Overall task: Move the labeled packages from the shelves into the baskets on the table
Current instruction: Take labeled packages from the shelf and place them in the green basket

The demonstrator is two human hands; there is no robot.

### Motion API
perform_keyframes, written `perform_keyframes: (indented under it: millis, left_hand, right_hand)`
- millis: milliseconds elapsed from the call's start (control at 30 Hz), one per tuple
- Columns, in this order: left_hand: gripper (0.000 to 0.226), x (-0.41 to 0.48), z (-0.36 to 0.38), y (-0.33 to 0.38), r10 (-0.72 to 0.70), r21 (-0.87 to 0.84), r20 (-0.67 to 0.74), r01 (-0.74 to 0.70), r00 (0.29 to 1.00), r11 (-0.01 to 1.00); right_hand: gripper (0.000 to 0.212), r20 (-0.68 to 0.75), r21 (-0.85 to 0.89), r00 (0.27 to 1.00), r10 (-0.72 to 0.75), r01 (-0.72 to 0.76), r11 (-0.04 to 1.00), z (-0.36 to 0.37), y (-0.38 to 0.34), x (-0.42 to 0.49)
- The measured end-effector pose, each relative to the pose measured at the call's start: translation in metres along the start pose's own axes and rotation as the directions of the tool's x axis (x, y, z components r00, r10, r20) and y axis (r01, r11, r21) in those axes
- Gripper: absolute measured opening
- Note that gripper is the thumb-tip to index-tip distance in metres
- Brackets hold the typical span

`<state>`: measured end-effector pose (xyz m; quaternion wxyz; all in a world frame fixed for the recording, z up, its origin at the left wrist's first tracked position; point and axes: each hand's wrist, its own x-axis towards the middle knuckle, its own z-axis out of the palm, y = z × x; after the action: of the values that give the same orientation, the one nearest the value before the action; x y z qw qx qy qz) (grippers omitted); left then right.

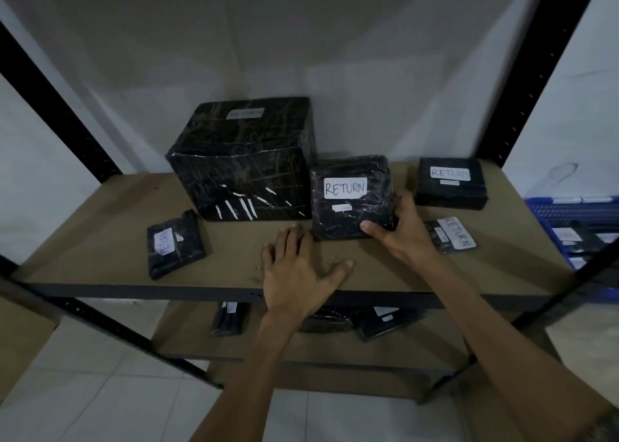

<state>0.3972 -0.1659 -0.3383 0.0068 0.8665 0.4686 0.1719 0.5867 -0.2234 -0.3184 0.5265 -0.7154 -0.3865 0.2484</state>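
On the brown shelf [100, 240], the right hand [402, 230] is gripping the front corner of the middle package [348, 200] marked RETURN while the left hand [298, 270] is lying flat and empty just beside it, so the pickup seems to be starting, and the next move is likely calling for a clean lift toward the blue basket [552, 208].

Five packages in black wrap, each with a white RETURN label, lie on the brown shelf [100, 237]: a large box [241, 160] at the back, a middle package [348, 197] just beside its right side, a small box [450, 183] further right, and two flat ones nearer the front, the left packet [174, 244] and the right packet [455, 235]. The right hand [402, 230] grips the middle package at its front right corner. More dark packages [388, 322] lie on the lower shelf [187, 341].
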Motion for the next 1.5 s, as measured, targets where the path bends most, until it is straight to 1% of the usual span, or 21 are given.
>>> perform_keyframes:
  millis: [233, 533, 700, 733, 800, 900, 933, 1000, 1100, 1167, 1233, 1267, 1300, 1367, 1400, 1467, 1500]
  left_hand:
    - [0.1, -0.002, -0.001, 0.0, 0.0, -0.004, 0.027, 0.0, 1.0, 1.0]
    - [0.097, -0.001, -0.003, -0.001, 0.008, -0.023, 0.068, -0.006, 0.998, 1.0]
    - [0.093, 0.0, 0.0, -0.004, 0.026, -0.027, 0.085, -0.024, 0.996, 0.999]
    - [0.089, -0.001, 0.001, -0.005, 0.034, -0.037, 0.06, -0.032, 0.998, 0.999]
    - [0.078, -0.005, 0.003, -0.007, 0.062, -0.082, -0.048, -0.066, 0.997, 0.994]
    - [0.058, -0.019, 0.008, -0.011, 0.134, -0.117, -0.225, -0.163, 0.965, 0.98]
    - [0.053, -0.025, 0.009, -0.014, 0.161, -0.128, -0.252, -0.198, 0.954, 0.972]
    - [0.049, -0.038, 0.012, -0.022, 0.191, -0.177, -0.262, -0.242, 0.946, 0.954]
    - [0.053, -0.063, 0.014, -0.034, 0.252, -0.15, -0.211, -0.286, 0.944, 0.946]
    - [0.056, -0.082, 0.011, -0.038, 0.249, -0.17, -0.17, -0.277, 0.953, 0.946]
    - [0.053, -0.097, 0.005, -0.037, 0.218, -0.253, -0.124, -0.243, 0.968, 0.937]
    - [0.047, -0.105, 0.001, -0.036, 0.21, -0.278, -0.099, -0.23, 0.973, 0.933]
    - [0.041, -0.114, -0.004, -0.035, 0.197, -0.304, -0.055, -0.204, 0.979, 0.93]
    - [0.031, -0.135, -0.016, -0.031, 0.159, -0.412, 0.082, -0.111, 0.984, 0.905]
    - [0.028, -0.148, -0.021, -0.029, 0.147, -0.437, 0.12, -0.081, 0.982, 0.896]
    - [0.024, -0.175, -0.029, -0.022, 0.117, -0.435, 0.121, -0.053, 0.986, 0.899]
    - [0.022, -0.189, -0.033, -0.017, 0.081, -0.452, 0.125, -0.016, 0.989, 0.892]
  right_hand:
    - [0.079, 0.005, 0.025, 1.0, -0.029, 0.029, 0.999, 0.001, -0.001, -0.001]
    - [0.081, -0.024, -0.063, 0.999, -0.031, 0.03, 0.998, 0.001, 0.002, 0.0]
    - [0.083, -0.079, -0.011, 0.997, -0.026, 0.025, 1.0, 0.004, -0.002, -0.012]
    - [0.084, -0.092, 0.003, 0.995, -0.028, 0.028, 1.0, 0.006, -0.004, -0.016]
    - [0.085, -0.115, 0.025, 0.993, -0.03, 0.033, 0.999, 0.007, -0.005, -0.026]
    - [0.084, -0.142, 0.037, 0.989, -0.034, 0.039, 0.999, 0.009, -0.006, -0.04]
    - [0.084, -0.159, 0.045, 0.987, -0.032, 0.04, 0.998, 0.01, -0.006, -0.046]
    - [0.084, -0.196, 0.079, 0.98, -0.022, 0.038, 0.996, 0.011, -0.009, -0.057]
    - [0.082, -0.208, 0.116, 0.978, 0.007, 0.018, 0.993, 0.01, -0.014, -0.078]
    - [0.081, -0.192, 0.15, 0.981, 0.02, 0.009, 0.989, 0.007, -0.022, -0.095]
    - [0.077, -0.173, 0.213, 0.984, 0.054, -0.016, 0.977, 0.003, -0.029, -0.113]
    - [0.075, -0.155, 0.252, 0.985, 0.073, -0.032, 0.967, 0.001, -0.031, -0.124]
    - [0.074, -0.132, 0.303, 0.987, 0.09, -0.046, 0.952, -0.002, -0.031, -0.135]
    - [0.071, -0.085, 0.415, 0.989, 0.121, -0.076, 0.907, -0.01, -0.028, -0.158]
    - [0.07, -0.065, 0.462, 0.989, 0.135, -0.091, 0.882, -0.015, -0.027, -0.17]
    - [0.07, -0.023, 0.536, 0.988, 0.154, -0.118, 0.836, -0.028, -0.026, -0.196]
    - [0.072, -0.002, 0.561, 0.988, 0.155, -0.127, 0.818, -0.035, -0.024, -0.209]
